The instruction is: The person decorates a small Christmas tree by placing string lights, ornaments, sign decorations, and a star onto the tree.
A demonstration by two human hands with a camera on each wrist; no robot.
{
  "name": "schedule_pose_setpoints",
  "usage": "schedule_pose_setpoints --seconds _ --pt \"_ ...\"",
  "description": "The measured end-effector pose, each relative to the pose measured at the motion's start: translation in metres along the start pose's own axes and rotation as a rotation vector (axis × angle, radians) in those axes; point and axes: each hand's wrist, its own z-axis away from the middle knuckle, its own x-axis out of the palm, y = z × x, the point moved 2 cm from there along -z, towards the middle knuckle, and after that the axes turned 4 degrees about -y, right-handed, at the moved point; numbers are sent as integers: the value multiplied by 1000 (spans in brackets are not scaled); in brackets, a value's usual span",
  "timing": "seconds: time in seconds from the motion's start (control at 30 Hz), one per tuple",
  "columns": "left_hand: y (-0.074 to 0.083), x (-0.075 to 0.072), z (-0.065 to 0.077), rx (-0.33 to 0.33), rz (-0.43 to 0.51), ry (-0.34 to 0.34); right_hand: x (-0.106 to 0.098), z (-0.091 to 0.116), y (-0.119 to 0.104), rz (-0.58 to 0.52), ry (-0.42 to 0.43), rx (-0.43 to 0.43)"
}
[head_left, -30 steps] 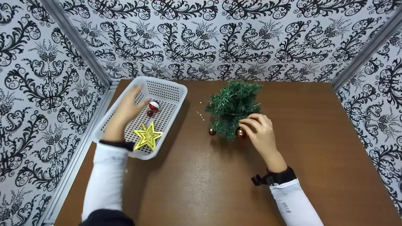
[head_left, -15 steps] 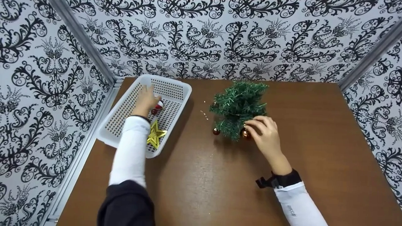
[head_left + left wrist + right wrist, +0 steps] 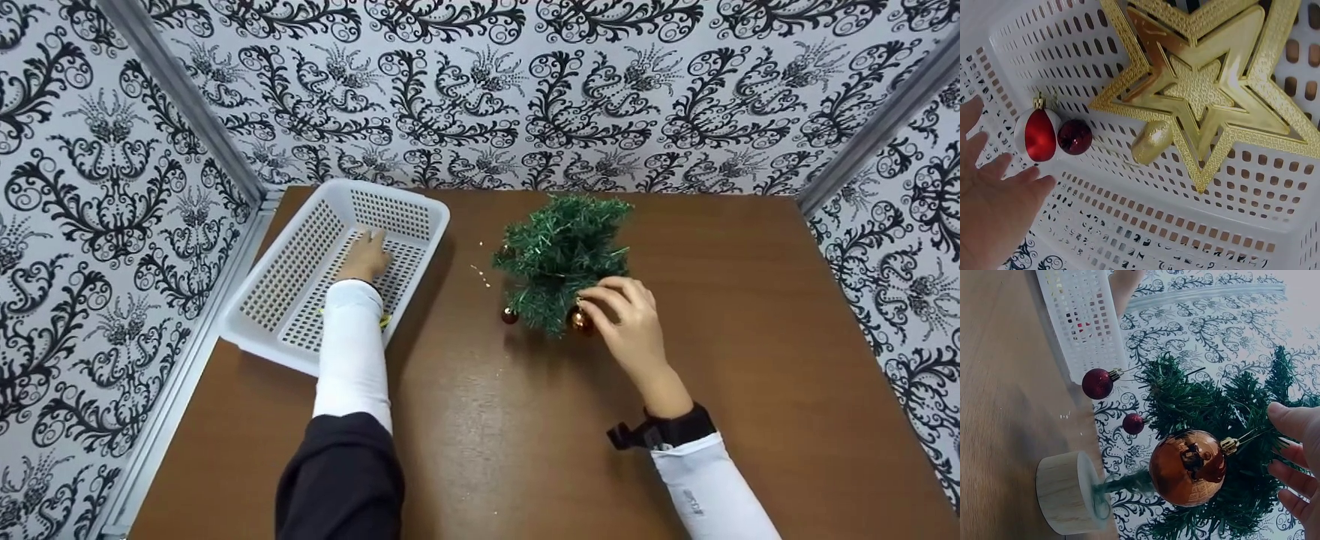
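My left hand (image 3: 367, 255) reaches down inside the white plastic basket (image 3: 259, 337), fingers spread. In the left wrist view it is beside a red-and-white Christmas ball (image 3: 1040, 135) and a small dark red ball (image 3: 1075, 136), apart from both. A gold star tree topper (image 3: 1202, 84) lies farther along the basket; my left sleeve mostly hides it in the head view. At the small green Christmas tree (image 3: 1241, 410), my right hand (image 3: 628, 322) pinches the thin hanging string of a shiny copper Christmas ball (image 3: 1188, 469), which hangs below the fingertips at a lower branch.
Two dark red balls (image 3: 1098, 383) hang from the tree's left side. The tree stands on a round wooden base (image 3: 1067, 492). Small pale specks (image 3: 480, 274) lie on the brown table (image 3: 480, 420). Patterned walls (image 3: 480, 90) enclose the back and sides.
My left hand has moved from above the basket's left side down into it, near the balls, and its sleeve now covers the star. The right hand has stayed at the copper ball.
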Motion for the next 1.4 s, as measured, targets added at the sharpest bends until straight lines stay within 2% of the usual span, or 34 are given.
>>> schedule_pose_setpoints --seconds 0.13,0.33,0.4,0.57,0.67,0.83,0.97,1.1,1.3,1.4 --pt "0 4 2 -31 -38 -19 0 0 -1 -1 -5 -4" --pt "-4 6 6 -124 -45 36 0 1 -1 -4 -10 -2" --pt "-8 7 4 -127 -94 34 1 1 -1 -7 -12 0" --pt "-18 14 0 -137 -157 -21 2 2 0 -9 -24 10" --pt "-20 14 3 -141 -126 -9 2 2 0 -10 -23 15" --pt "-22 6 4 -114 -21 65 1 2 0 -15 -11 10" --pt "-22 -7 1 -104 102 152 1 2 0 -21 -9 10" --pt "-18 -27 4 -69 255 256 1 1 0 -21 -12 12" --pt "-8 -63 17 51 442 404 0 0 1 -20 -17 10" --pt "0 -78 27 71 542 428 0 1 1 -18 -11 15"
